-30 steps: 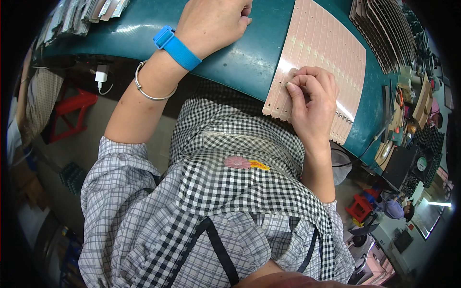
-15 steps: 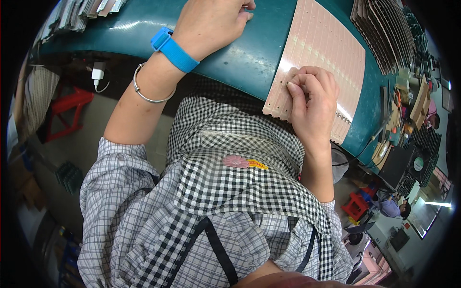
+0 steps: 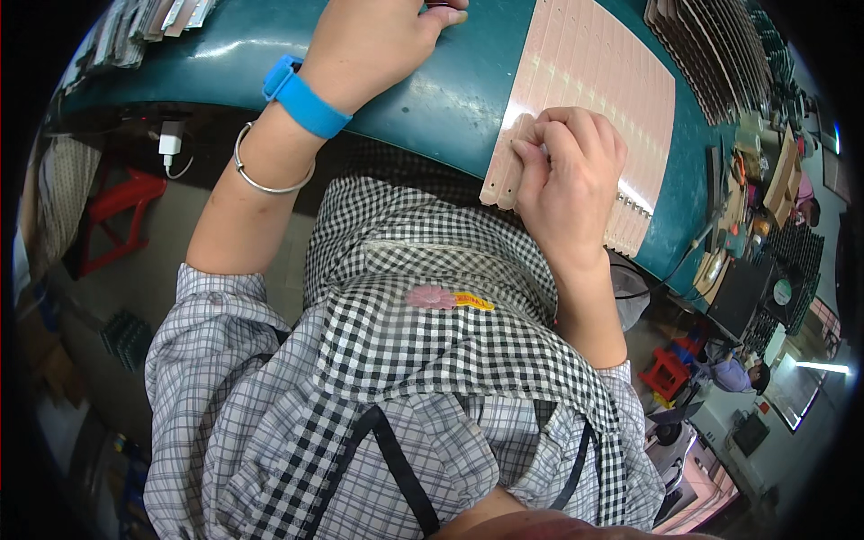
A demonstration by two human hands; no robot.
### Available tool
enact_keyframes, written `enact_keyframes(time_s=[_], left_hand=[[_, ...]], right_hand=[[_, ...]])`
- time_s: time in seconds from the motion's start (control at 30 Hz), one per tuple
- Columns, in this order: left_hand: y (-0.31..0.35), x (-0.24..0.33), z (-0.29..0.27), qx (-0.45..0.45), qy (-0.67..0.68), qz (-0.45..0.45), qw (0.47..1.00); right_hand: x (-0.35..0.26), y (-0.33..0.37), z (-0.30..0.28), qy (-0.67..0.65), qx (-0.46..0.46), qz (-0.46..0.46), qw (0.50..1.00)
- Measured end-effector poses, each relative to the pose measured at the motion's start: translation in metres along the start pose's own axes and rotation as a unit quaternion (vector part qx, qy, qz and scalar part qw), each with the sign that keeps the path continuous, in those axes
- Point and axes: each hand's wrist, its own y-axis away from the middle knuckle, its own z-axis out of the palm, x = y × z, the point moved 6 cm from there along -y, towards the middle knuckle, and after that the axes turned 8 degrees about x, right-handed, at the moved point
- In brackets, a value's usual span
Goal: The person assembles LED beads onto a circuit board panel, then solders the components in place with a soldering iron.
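My left hand (image 3: 382,40) is over the green work surface at the top of the view, its thumb and fingers drawn together. The fingertips are partly cut off by the upper edge, and a small dark thing by them is too unclear to name. My right hand (image 3: 573,166) rests on a flat pinkish panel (image 3: 594,63) scored into long parallel strips with small holes. Its fingers are curled, thumb and forefinger pinched near the panel's left edge; what they hold, if anything, is hidden. Small metallic pieces (image 3: 633,205) line the panel's near right edge.
The green work surface (image 3: 463,112) has a rounded front edge. Stacked strips (image 3: 135,31) lie at the far left, and a row of upright brown panels (image 3: 711,58) stands at the far right. Cardboard and tools lie beyond. A red stool (image 3: 117,216) is below left.
The view has shifted slightly, moving most things left. My right hand has moved a little toward the panel's left edge, still pinched. The left hand has shifted slightly left, its fingers still together.
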Motion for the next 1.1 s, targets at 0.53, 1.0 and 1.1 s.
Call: enact_keyframes(time_s=[0.53,1.0,1.1], left_hand=[[0.076,0.046,0.045,-0.203,0.567,-0.466,0.649],[0.091,0.05,0.051,-0.17,0.6,-0.508,0.594],[0.079,0.045,0.037,-0.164,0.499,-0.457,0.717]], right_hand=[[-0.008,-0.006,-0.04,-0.198,0.183,-0.04,0.962],[-0.003,-0.002,-0.03,-0.237,0.161,0.014,0.958],[0.012,-0.003,-0.023,-0.281,0.103,0.091,0.95]])
